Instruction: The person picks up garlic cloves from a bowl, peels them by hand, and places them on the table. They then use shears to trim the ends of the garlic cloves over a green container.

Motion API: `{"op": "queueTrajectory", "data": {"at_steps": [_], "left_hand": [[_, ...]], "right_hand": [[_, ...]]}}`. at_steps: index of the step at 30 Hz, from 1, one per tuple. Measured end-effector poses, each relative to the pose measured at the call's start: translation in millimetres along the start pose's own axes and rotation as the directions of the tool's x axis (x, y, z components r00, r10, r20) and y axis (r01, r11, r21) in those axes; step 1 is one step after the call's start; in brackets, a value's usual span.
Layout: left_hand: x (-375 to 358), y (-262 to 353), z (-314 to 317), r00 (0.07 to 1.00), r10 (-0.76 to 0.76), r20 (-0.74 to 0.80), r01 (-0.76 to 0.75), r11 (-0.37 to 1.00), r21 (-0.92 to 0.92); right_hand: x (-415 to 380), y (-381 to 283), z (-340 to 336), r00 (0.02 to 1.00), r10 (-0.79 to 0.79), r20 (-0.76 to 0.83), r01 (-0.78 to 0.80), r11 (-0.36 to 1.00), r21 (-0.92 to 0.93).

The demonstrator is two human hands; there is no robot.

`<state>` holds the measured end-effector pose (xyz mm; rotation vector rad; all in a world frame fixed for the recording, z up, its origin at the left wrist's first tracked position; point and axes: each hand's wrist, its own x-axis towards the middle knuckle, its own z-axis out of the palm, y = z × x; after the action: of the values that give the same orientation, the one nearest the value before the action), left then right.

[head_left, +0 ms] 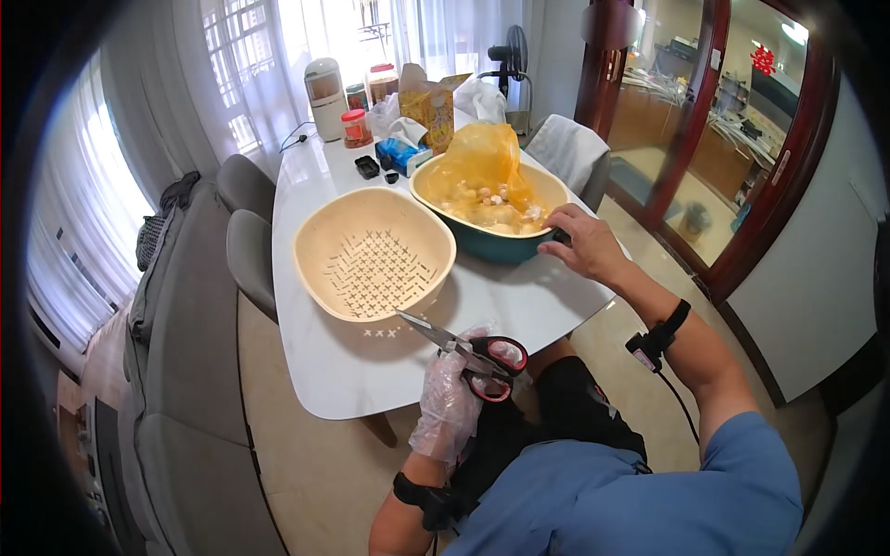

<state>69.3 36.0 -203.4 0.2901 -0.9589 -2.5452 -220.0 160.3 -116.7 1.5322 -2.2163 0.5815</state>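
While the left grip clasps red-and-black-handled steel scissors, the right grip aptly pinches a probably heavy green-and-cream plastic basin by the rim.

White table with cream colander, green basin, jars.

This is looking like a home's dining area: a grey sofa is stretching alongside, chairs are standing at a white table, and curtains are hanging.

Left fingers hold scissors; right fingers grip green basin.
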Motion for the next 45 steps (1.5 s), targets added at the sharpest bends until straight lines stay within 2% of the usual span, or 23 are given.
{"op": "queueTrajectory", "data": {"at_steps": [3,5,7,9,10,11,13,15,17,18,20,21,23,24,26,29,31,33,34,37,39,41,45], "left_hand": [[-5,6,-2,1.0,-0.015,0.025,0.015,0.999,-0.029],[-7,7,0,0.998,-0.033,-0.045,0.038,0.993,0.111],[-8,9,0,0.998,-0.043,-0.038,0.047,0.993,0.11],[-8,12,-1,0.998,-0.031,-0.049,0.043,0.966,0.256],[-9,11,-1,0.998,-0.039,-0.043,0.048,0.968,0.247],[-9,11,-4,0.998,-0.033,-0.052,0.045,0.965,0.258],[-6,9,-7,0.994,-0.085,-0.064,0.099,0.959,0.266],[-8,8,2,0.996,-0.045,-0.075,0.064,0.959,0.276],[-4,6,10,0.996,0.001,-0.089,0.024,0.959,0.281],[-1,3,12,0.993,0.019,-0.116,0.016,0.956,0.291],[7,-4,15,0.988,0.036,-0.153,0.011,0.956,0.294],[10,-6,14,0.99,0.059,-0.128,-0.012,0.942,0.336],[16,-7,16,0.989,0.091,-0.118,-0.041,0.927,0.373],[18,-6,18,0.988,0.082,-0.128,-0.025,0.916,0.4],[22,-10,20,0.984,0.085,-0.156,-0.012,0.906,0.422],[28,-14,17,0.986,0.064,-0.157,0.007,0.909,0.416],[28,-8,28,0.989,0.013,-0.151,0.057,0.892,0.448],[31,-14,22,0.989,0.022,-0.145,0.038,0.915,0.401],[31,-16,21,0.988,0.046,-0.146,0.022,0.903,0.429],[33,-20,24,0.982,0.055,-0.182,0.035,0.888,0.458],[33,-12,32,0.977,0.031,-0.212,0.083,0.856,0.511],[31,-11,35,0.975,0.018,-0.221,0.091,0.875,0.475],[32,-14,31,0.976,0.026,-0.218,0.078,0.888,0.452]], "right_hand": [[5,4,1,0.999,0.045,0.006,-0.045,0.999,-0.007],[8,10,-1,0.999,-0.041,0.023,0.041,0.999,0.02],[11,13,-2,0.999,-0.034,0.007,0.033,0.999,0.028],[17,18,-7,0.991,-0.086,0.099,0.081,0.995,0.061],[24,12,-21,0.98,-0.068,0.184,0.047,0.992,0.119],[30,13,-26,0.981,-0.073,0.179,0.05,0.99,0.132],[47,23,-32,0.961,0.234,0.149,-0.259,0.949,0.181],[69,60,-17,0.947,0.321,0.008,-0.321,0.946,0.051],[86,92,0,0.917,0.397,0.048,-0.393,0.917,-0.067],[97,96,2,0.922,0.384,0.055,-0.381,0.923,-0.062],[113,103,6,0.847,0.423,0.323,-0.421,0.904,-0.081],[114,107,10,0.846,0.418,0.332,-0.415,0.906,-0.084],[121,111,20,0.876,0.371,0.308,-0.298,0.919,-0.26],[122,111,21,0.879,0.353,0.321,-0.28,0.926,-0.253],[119,112,21,0.95,0.273,0.153,-0.23,0.941,-0.249],[124,107,20,0.932,0.319,0.174,-0.257,0.917,-0.304],[127,113,15,0.921,0.318,0.224,-0.268,0.936,-0.23],[126,118,17,0.947,0.29,0.137,-0.265,0.948,-0.175],[129,118,17,0.949,0.28,0.147,-0.255,0.952,-0.171],[130,128,14,0.915,0.356,0.192,-0.344,0.934,-0.094],[132,130,14,0.958,0.263,0.111,-0.261,0.965,-0.034],[135,120,4,0.952,0.286,0.109,-0.28,0.958,-0.063],[141,116,6,0.957,0.263,0.122,-0.266,0.964,0.014]]}}
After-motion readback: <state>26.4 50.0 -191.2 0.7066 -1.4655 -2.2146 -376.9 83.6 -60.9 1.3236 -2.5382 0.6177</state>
